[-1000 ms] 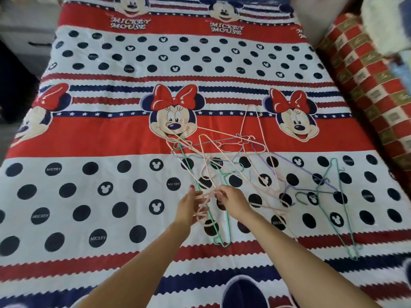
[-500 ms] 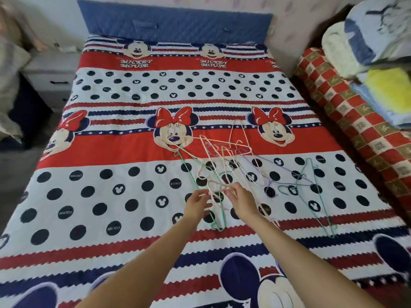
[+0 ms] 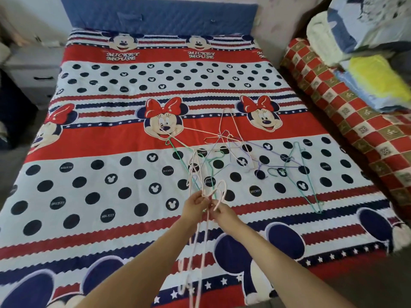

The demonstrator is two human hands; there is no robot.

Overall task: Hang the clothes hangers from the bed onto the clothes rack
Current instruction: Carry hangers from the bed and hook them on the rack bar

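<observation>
Both grips, left hand (image 3: 194, 202) and right hand (image 3: 222, 213), pinching thin pink wire hangers (image 3: 219, 193), over patterned quilted bedspread (image 3: 89, 152)

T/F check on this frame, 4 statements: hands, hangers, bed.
1. Both hands hold pale pink hangers. True: the left hand and right hand both grip the pale pink hangers.
2. Every hanger is off the bed. False: a tangled pile of hangers lies on the bed.
3. A green hanger lies right of the pile. True.
4. The clothes rack stands beside the bed. False: no rack is in view; a nightstand stands at the left.
</observation>
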